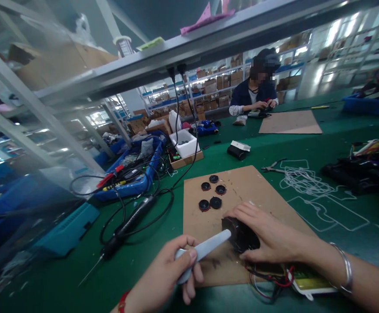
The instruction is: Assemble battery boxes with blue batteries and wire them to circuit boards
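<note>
Okay, from my end on the head cam, what's in hand right now is a black round housing (240, 235) being worked on with a grey plastic tool (202, 254), which looks like a flat-bladed handle, though I can't make out exactly what it is. The left hand (165, 276) is clenched around the wide end of the tool, fingers wrapped under it, with the narrow end up against the housing or right beside it. From this angle I can't tell if they're really touching. The right hand (270, 234) is closed over the top of the housing, fingers curled down around it, so that's a firm grasp, not a release. The housing sits at the near edge of a cardboard sheet (261, 191), just past it lie five black discs (215, 202) with red rings, and red and black wires (267, 278) run out below the right hand toward a yellow and white pack (313, 284). Off to the left there's a black corded soldering iron (133, 217) on the green bench mat (58, 282) — by the look of it, anyway — and needle-nose pliers (274, 167) lie on the right.
</note>
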Demonstrator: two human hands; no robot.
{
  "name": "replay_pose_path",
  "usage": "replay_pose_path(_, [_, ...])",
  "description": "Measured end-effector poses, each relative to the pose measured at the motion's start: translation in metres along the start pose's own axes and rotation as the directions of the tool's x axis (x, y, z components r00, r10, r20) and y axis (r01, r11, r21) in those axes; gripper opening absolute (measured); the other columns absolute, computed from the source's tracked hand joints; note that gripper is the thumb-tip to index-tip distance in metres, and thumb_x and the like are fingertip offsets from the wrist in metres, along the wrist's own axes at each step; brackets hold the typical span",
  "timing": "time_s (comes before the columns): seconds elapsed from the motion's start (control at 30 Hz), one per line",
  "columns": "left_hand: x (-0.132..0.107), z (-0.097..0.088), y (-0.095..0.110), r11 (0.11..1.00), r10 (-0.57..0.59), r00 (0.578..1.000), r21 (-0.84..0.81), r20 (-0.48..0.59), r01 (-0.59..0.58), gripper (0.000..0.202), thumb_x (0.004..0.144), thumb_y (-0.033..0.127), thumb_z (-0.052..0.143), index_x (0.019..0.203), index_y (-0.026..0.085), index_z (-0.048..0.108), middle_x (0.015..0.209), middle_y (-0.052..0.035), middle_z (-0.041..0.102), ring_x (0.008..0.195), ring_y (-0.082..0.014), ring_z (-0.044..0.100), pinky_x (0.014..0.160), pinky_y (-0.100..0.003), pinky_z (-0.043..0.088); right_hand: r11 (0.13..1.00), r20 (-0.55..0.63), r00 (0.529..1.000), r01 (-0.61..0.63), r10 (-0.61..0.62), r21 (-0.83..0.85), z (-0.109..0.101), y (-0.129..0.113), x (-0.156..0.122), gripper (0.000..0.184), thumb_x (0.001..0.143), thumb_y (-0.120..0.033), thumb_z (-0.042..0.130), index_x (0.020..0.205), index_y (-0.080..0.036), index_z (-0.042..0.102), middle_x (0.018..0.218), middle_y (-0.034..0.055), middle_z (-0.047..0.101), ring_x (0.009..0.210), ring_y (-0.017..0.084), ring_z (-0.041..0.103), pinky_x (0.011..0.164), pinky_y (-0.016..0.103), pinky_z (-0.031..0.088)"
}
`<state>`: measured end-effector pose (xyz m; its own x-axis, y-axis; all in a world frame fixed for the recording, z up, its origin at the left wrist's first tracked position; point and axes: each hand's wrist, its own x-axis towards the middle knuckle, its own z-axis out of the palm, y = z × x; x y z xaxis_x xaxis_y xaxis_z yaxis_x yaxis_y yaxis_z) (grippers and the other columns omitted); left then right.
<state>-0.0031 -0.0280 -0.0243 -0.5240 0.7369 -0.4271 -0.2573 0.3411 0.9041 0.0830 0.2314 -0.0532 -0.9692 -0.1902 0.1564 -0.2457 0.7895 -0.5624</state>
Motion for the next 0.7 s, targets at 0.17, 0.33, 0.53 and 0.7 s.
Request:
replay_pose_path(0.17, [0.002,0.004,0.005,1.000,0.005,0.999,0.024,-0.046,-0.004,0.045,0.079,0.055,0.058,0.096,0.015,0.047,0.067,-0.0017,0.061,0.042,-0.0065,0.049,0.040,-0.017,0.039,1.000,0.001,1.000,0.015,-0.015,-0.002,-0.001,-0.001,0.000,0.069,0.064,-0.041,0.073,0.125,-0.016,0.050,0.115,0.0123,0.054,0.105,0.029,0.048,0.093,0.045,0.040])
replay_pose_path(0.33, [0.000,0.004,0.012,0.972,0.023,0.996,0.236,-0.085,-0.003,0.048,0.082,0.057,0.051,0.104,0.014,0.047,0.068,-0.0001,0.059,0.046,-0.0077,0.049,0.042,-0.018,0.040,0.999,-0.016,0.999,0.042,-0.042,-0.013,0.002,0.002,-0.001,0.071,0.063,-0.041,0.074,0.126,-0.019,0.049,0.115,0.0112,0.053,0.103,0.029,0.048,0.092,0.044,0.039])
replay_pose_path(0.53, [-0.001,0.009,0.019,0.817,0.036,0.997,0.577,-0.062,0.006,0.036,0.093,0.043,0.036,0.115,0.018,0.052,0.072,-0.0003,0.062,0.051,-0.0098,0.052,0.046,-0.019,0.041,0.998,-0.007,0.998,0.054,-0.054,-0.045,0.004,0.001,0.000,0.068,0.063,-0.040,0.072,0.124,-0.021,0.050,0.114,0.0098,0.053,0.102,0.028,0.047,0.091,0.044,0.038])
replay_pose_path(0.7, [-0.007,0.002,0.013,0.057,0.363,0.918,0.979,0.161,-0.195,0.044,0.087,0.010,0.033,0.124,0.023,0.052,0.089,-0.0079,0.063,0.075,-0.0208,0.058,0.067,-0.033,0.047,0.994,0.015,0.998,0.060,-0.059,-0.094,0.002,-0.006,0.004,0.062,0.062,-0.044,0.072,0.115,-0.018,0.054,0.104,0.0103,0.055,0.095,0.028,0.047,0.085,0.043,0.040])
